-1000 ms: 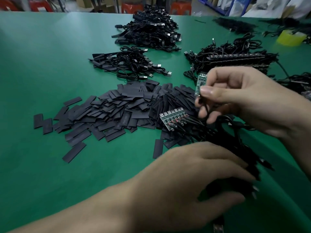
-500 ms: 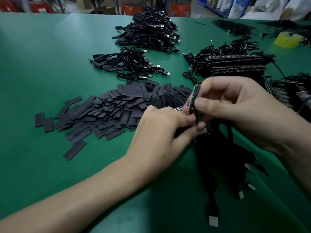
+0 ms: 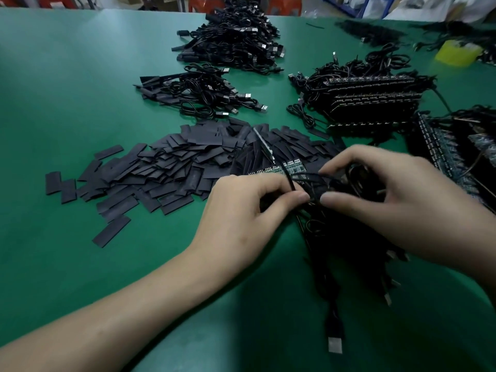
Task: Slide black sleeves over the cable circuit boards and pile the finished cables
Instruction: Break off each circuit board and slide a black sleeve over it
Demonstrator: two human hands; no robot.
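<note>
My left hand (image 3: 241, 210) pinches one black cable (image 3: 288, 179) between thumb and forefinger. My right hand (image 3: 389, 200) curls around the cable bundle (image 3: 349, 251), beside the circuit boards (image 3: 294, 167) and sleeve pile (image 3: 166, 167). Board print is too small to read.

The sleeve heap (image 3: 166, 167) lies left of the cable bundle (image 3: 349, 251), cable piles (image 3: 204, 95) behind it, seemingly board stacks (image 3: 373, 100) at right.

I count two hands, my left hand (image 3: 241, 210) and right hand (image 3: 389, 200), gripping one bundle of cables (image 3: 349, 251). One heap of sleeves (image 3: 166, 167), too many to count singly. Two piles of finished cables: near pile (image 3: 198, 92), far pile (image 3: 233, 36). One yellow roll (image 3: 456, 52).
</note>
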